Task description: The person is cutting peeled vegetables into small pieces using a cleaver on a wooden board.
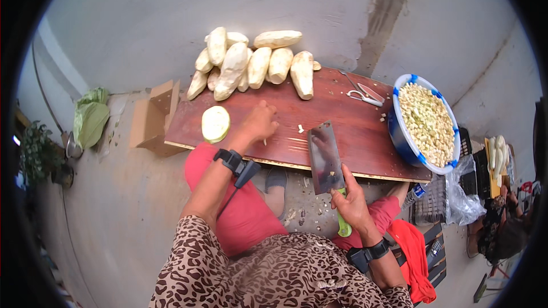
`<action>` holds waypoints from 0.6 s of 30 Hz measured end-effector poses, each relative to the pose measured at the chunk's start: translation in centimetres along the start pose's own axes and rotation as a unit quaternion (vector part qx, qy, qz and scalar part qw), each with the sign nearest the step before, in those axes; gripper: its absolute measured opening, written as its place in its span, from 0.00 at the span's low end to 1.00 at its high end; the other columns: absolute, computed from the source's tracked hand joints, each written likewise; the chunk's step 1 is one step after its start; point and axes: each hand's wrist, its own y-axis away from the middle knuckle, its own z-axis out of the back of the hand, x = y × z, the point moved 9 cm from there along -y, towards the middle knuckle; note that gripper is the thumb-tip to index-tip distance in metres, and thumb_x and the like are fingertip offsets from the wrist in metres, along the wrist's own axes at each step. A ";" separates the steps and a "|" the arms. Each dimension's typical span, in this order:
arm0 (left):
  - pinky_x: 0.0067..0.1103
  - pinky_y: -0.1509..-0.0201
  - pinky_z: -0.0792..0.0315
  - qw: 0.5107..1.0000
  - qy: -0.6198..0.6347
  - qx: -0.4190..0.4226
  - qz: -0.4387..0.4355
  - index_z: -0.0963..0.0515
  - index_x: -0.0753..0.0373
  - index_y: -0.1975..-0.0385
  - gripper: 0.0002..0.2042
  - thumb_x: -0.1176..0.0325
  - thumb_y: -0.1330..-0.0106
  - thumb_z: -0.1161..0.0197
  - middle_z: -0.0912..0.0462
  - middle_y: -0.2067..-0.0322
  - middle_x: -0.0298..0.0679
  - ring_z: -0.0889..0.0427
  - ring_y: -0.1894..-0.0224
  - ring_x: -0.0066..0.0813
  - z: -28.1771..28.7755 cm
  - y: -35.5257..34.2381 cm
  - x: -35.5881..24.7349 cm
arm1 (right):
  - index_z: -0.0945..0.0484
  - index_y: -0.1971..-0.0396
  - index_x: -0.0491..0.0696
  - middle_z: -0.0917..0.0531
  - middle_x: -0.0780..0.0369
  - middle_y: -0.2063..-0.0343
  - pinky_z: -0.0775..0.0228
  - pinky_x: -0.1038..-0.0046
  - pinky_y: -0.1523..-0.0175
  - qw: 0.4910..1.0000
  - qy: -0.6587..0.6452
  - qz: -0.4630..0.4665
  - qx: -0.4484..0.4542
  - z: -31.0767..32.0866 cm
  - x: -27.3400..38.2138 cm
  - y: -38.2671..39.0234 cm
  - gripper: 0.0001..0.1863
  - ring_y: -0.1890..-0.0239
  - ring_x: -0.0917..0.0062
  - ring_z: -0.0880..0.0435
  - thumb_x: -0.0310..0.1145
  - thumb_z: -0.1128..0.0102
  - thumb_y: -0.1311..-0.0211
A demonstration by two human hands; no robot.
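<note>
My right hand (pixel 352 198) is closed round the green handle (pixel 344 217) of a cleaver (pixel 325 157). The wide blade points away from me, over the near edge of a dark red wooden board (pixel 240 128). On the board, my left hand (pixel 261 121) rests with its fingers loosely bent and apart; nothing shows in them. Left of it lies a thick, pale round slice (pixel 216 124) of a peeled root vegetable. Several whole peeled roots (pixel 233 71) are piled along the far left side of the board. A few small white cubes (pixel 301 129) lie between hand and blade.
A blue-and-white basin (pixel 394 131) full of pale diced pieces stands at the board's right end. Near it lies a white-handled peeler (pixel 365 98). A cardboard box (pixel 153 117) and a green bag (pixel 91 118) are on the left. Crates (pixel 429 202) and a person (pixel 505 228) are at right.
</note>
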 end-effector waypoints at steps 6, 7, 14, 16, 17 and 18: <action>0.37 0.44 0.27 0.989 -0.069 -0.046 0.125 0.21 0.67 0.55 0.23 0.60 0.48 0.28 0.19 0.55 0.55 0.21 0.50 0.53 5.9 0.2 11.4 | 0.51 0.27 0.43 0.21 0.64 0.79 0.29 0.77 0.73 0.994 0.087 -0.001 0.061 -3.2 0.4 -1.1 0.39 0.80 0.84 0.23 0.23 0.45 0.36; 0.36 0.41 0.28 0.974 -0.111 -0.036 0.194 0.23 0.66 0.50 0.26 0.59 0.47 0.29 0.21 0.51 0.54 0.23 0.46 0.52 6.7 0.8 12.8 | 0.51 0.27 0.43 0.21 0.64 0.79 0.29 0.77 0.73 0.994 0.090 -0.002 0.063 -3.5 0.3 -1.4 0.39 0.80 0.84 0.23 0.23 0.45 0.36; 0.37 0.36 0.31 0.944 -0.061 0.013 0.324 0.27 0.67 0.42 0.39 0.49 0.52 0.25 0.23 0.44 0.55 0.28 0.38 0.51 5.2 3.7 19.5 | 0.50 0.27 0.44 0.18 0.61 0.71 0.29 0.77 0.74 0.993 0.089 0.017 0.078 -5.5 0.2 -4.1 0.39 0.80 0.83 0.22 0.22 0.44 0.37; 0.37 0.36 0.32 0.939 -0.054 0.016 0.339 0.27 0.68 0.42 0.40 0.48 0.52 0.25 0.24 0.43 0.56 0.28 0.37 0.50 4.8 3.7 19.2 | 0.50 0.27 0.44 0.18 0.59 0.66 0.29 0.77 0.74 0.995 0.067 0.022 0.074 -5.4 0.0 -4.9 0.39 0.80 0.82 0.23 0.22 0.44 0.37; 0.36 0.36 0.31 0.943 -0.050 0.008 0.329 0.26 0.68 0.44 0.39 0.49 0.54 0.24 0.24 0.44 0.57 0.28 0.37 0.50 4.8 3.4 18.7 | 0.49 0.28 0.43 0.18 0.59 0.63 0.29 0.77 0.74 0.996 0.055 0.017 0.069 -5.1 0.0 -5.2 0.39 0.80 0.82 0.23 0.21 0.44 0.37; 0.36 0.37 0.30 0.945 -0.049 0.000 0.322 0.25 0.69 0.45 0.39 0.49 0.55 0.24 0.24 0.44 0.58 0.28 0.37 0.50 5.0 3.3 18.5 | 0.49 0.28 0.43 0.19 0.58 0.61 0.29 0.77 0.74 0.997 0.040 0.013 0.067 -5.0 -0.2 -5.5 0.39 0.79 0.83 0.23 0.21 0.44 0.38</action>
